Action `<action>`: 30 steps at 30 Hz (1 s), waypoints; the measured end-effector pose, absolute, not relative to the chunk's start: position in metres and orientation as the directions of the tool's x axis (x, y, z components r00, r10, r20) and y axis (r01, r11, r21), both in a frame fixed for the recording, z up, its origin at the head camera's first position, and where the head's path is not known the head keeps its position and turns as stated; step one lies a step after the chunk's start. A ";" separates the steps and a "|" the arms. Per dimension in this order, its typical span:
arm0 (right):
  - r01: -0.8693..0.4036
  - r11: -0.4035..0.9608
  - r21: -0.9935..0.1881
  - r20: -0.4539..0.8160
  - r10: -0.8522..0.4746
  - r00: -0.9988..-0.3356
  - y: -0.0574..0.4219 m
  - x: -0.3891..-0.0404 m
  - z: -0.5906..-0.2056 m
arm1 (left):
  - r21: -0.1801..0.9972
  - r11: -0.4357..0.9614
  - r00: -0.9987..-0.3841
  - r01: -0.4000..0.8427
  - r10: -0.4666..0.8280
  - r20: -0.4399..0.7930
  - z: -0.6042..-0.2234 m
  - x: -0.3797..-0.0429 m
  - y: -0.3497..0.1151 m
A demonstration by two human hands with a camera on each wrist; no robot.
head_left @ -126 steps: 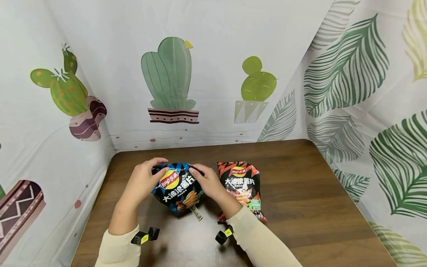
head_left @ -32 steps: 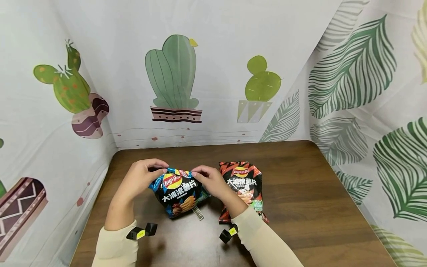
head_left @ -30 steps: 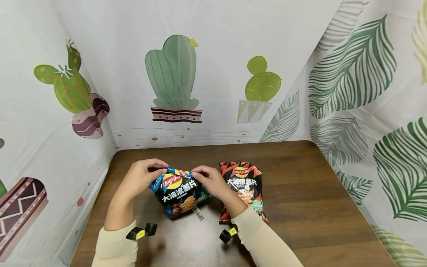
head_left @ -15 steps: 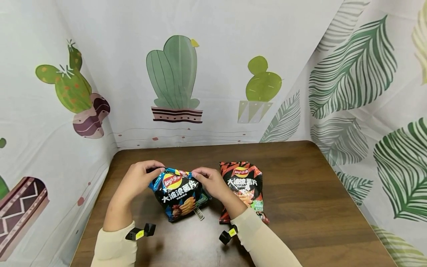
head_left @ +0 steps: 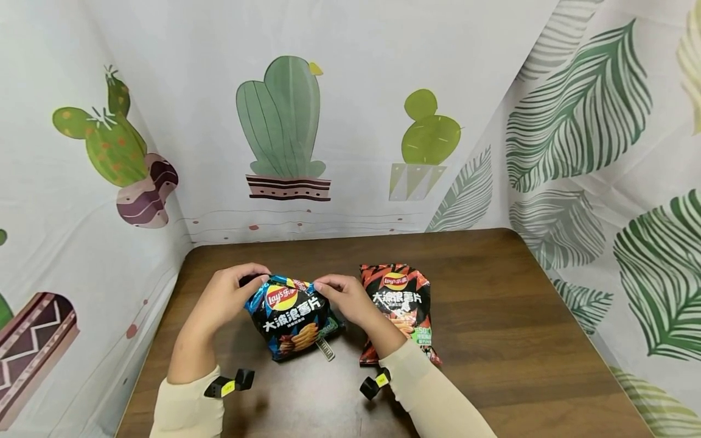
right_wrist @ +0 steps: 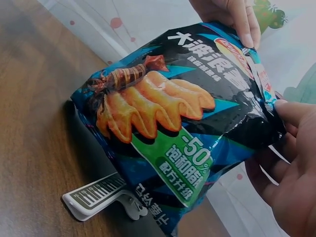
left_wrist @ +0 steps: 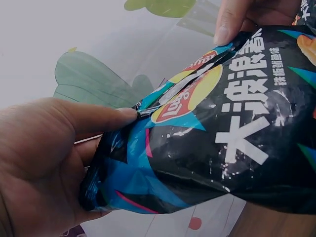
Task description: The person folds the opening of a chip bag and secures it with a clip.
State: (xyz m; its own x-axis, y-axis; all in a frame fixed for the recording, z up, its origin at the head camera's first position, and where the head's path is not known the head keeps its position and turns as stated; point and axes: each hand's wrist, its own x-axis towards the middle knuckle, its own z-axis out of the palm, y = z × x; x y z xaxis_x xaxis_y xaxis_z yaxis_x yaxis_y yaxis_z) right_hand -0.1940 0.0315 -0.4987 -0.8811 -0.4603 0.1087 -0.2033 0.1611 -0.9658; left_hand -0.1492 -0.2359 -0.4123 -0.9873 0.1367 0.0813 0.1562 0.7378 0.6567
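My left hand [head_left: 226,298] and right hand [head_left: 348,299] pinch the two upper corners of a blue and black Lay's chip bag [head_left: 290,331]. Its top edge is folded over, and a strip with a second piece of the logo shows along the fold in the left wrist view. Thumbs press on the near side of the fold; the other fingers reach behind the bag. In the right wrist view, the bag [right_wrist: 158,113] leans with its lower end near the table. A white clip [right_wrist: 96,197] with a dark striped panel lies by that lower end, partly hidden by the bag.
A red and black Lay's chip bag [head_left: 395,310] lies on the brown wooden table [head_left: 493,316] to the right, partly covered by my right forearm. Behind the table hangs a white cloth [head_left: 356,121] printed with cacti and leaves. Each wrist wears a small black camera.
Since the oldest frame, the bag's top edge has been folded over and its logo has come to show on the fold. In the last second, my left hand has shifted slightly left.
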 end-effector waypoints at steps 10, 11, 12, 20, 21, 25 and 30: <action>-0.212 0.150 -0.966 0.107 -0.513 -0.852 0.031 -0.192 -0.497 | 0.660 0.732 -0.985 0.168 0.146 0.090 -0.412 -0.144 -0.237; -0.215 0.155 -0.964 0.106 -0.516 -0.850 0.031 -0.192 -0.497 | 0.667 0.728 -0.986 0.162 0.140 0.087 -0.412 -0.144 -0.237; -0.217 0.158 -0.963 0.105 -0.521 -0.847 0.032 -0.192 -0.497 | 0.672 0.724 -0.987 0.156 0.135 0.085 -0.411 -0.144 -0.237; -0.264 0.154 -0.952 0.143 -0.539 -0.830 0.033 -0.194 -0.496 | 0.678 0.723 -0.991 0.132 0.098 0.089 -0.407 -0.141 -0.241; -0.266 0.148 -0.953 0.147 -0.539 -0.829 0.032 -0.195 -0.496 | 0.678 0.723 -0.991 0.131 0.095 0.091 -0.407 -0.141 -0.242; -0.257 0.141 -0.956 0.141 -0.546 -0.826 0.032 -0.195 -0.498 | 0.681 0.720 -0.991 0.131 0.088 0.097 -0.407 -0.139 -0.245; -0.242 0.200 -0.950 0.096 -0.550 -0.830 0.030 -0.196 -0.502 | 0.697 0.703 -0.989 0.143 0.087 0.116 -0.405 -0.134 -0.252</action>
State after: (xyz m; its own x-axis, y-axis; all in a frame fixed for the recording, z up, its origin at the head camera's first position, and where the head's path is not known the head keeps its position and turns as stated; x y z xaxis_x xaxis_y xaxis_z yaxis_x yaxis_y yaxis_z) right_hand -0.1958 0.0297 -0.5020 -0.8297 -0.5499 0.0957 -0.2418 0.1996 -0.9496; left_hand -0.1342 -0.2517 -0.4047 -0.9895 0.0868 0.1157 0.1431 0.7027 0.6970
